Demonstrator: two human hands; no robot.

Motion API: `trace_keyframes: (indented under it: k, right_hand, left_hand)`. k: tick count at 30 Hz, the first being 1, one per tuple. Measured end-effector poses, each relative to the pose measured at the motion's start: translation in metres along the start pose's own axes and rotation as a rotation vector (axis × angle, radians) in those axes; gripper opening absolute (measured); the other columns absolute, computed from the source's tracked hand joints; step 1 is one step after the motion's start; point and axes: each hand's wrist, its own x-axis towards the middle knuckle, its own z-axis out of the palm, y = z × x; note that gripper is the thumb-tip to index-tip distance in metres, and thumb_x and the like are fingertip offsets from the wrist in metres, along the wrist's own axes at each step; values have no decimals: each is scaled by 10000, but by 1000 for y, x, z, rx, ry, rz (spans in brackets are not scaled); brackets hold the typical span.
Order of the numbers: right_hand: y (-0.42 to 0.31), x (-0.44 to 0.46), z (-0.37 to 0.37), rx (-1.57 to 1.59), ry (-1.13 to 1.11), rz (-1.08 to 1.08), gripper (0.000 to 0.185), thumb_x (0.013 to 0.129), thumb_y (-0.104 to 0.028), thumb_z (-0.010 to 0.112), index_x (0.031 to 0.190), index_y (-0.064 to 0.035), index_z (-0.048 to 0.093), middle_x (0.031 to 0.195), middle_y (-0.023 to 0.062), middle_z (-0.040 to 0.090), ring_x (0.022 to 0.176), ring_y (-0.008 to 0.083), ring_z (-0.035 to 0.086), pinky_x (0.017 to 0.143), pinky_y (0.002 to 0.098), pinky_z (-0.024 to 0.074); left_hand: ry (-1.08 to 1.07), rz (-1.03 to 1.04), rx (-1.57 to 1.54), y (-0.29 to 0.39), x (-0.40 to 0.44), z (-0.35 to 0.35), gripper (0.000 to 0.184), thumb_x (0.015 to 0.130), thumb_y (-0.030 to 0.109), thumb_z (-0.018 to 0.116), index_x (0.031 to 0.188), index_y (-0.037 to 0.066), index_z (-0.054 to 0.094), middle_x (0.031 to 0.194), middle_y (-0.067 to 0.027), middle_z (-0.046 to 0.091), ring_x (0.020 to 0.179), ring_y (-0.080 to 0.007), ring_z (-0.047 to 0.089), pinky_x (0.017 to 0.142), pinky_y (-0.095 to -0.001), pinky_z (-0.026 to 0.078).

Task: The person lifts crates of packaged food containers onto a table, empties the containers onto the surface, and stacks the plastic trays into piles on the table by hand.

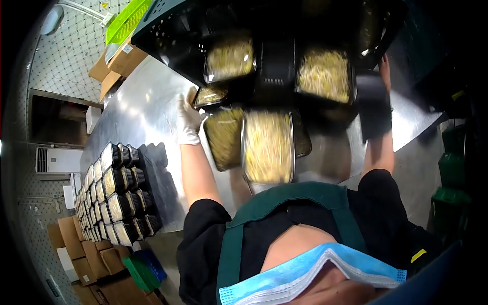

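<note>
A dark plastic crate (175,38) is tilted toward me over the metal table, its open side facing me. Black trays of bean sprouts under clear film show inside and below it. One sprout pack (268,147) is blurred by motion near my apron, with another pack (223,137) beside it. Higher up are a pack (325,76) on the right and one (230,60) on the left. My left hand (189,122), in a white glove, is closed at the crate's lower left edge, fingertips partly hidden. My right hand (385,73) grips the crate's right side, mostly hidden.
Stacked rows of packed trays (114,198) stand on the metal table (127,109) at left. Cardboard boxes (91,254) and a green crate (140,272) lie beyond it. A lime green basket (126,23) is at upper left, green bins (450,203) at right.
</note>
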Motion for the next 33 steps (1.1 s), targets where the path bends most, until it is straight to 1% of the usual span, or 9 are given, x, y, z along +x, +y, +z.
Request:
trace_keyframes:
  k: [1,9,11,15,19,23,25,26,33]
  right_hand:
    - [8,-8,1,-250,80,-33,534,878,-349,426,1301,-66,266,1302,80,325,1157,171,361,947,286,295]
    - [-5,-49,-7,119,222,119,553,836,-467,412,1253,-111,338,1229,31,394,1123,174,363,900,362,295]
    - [-12,-50,-3,173,277,128,532,830,-445,428,1206,-71,382,1212,93,401,1144,230,317,975,404,188]
    - [-14,-46,2,199,321,217,469,831,-428,437,1146,-82,452,1132,35,462,1049,175,396,892,322,286]
    - [-1,-32,11,-206,314,19,457,872,-315,409,1191,11,429,1227,81,439,1153,174,362,988,311,212]
    - [-6,-35,-2,-60,417,108,461,848,-330,471,1146,21,450,1121,108,502,1008,205,476,867,321,365]
    - [-12,-41,8,-110,394,133,423,845,-300,473,1108,31,467,1092,106,514,990,200,477,846,321,366]
    - [-14,-44,11,-114,393,137,423,845,-300,473,1108,31,467,1092,106,514,990,200,477,846,321,366]
    - [-13,-41,20,-140,507,-26,385,732,-134,600,1035,66,470,911,110,535,772,167,500,659,261,394]
  left_hand:
    - [85,-57,-9,-16,-10,-9,630,748,518,485,1129,17,446,1107,-130,484,1012,-259,466,837,-446,399]
    - [198,-200,-196,-62,-98,-16,478,803,395,417,1066,2,490,1015,-138,543,892,-262,536,761,-402,454]
    - [199,-199,-227,-57,-101,-13,445,816,364,400,1050,-1,501,992,-140,558,862,-262,553,742,-391,468]
    - [198,-213,-313,-38,-116,6,390,843,302,367,1018,-8,524,946,-144,588,802,-264,588,704,-369,496]
    - [342,-155,-272,-66,-119,-9,398,871,370,421,1037,23,524,950,-106,588,809,-196,580,716,-314,481]
    - [169,-107,-128,-77,-165,-35,504,861,403,418,1200,31,382,1110,-88,505,999,-203,500,889,-338,390]
    - [195,97,-48,-80,-192,-14,401,784,179,597,1123,14,457,1019,-82,532,921,-162,494,823,-296,404]
    - [230,25,23,-80,-195,-13,481,716,105,663,1131,5,442,1046,-91,519,939,-188,490,852,-310,395]
    - [493,215,28,-55,-202,-27,546,800,323,563,1208,16,371,1141,-137,482,1034,-249,482,869,-381,411]
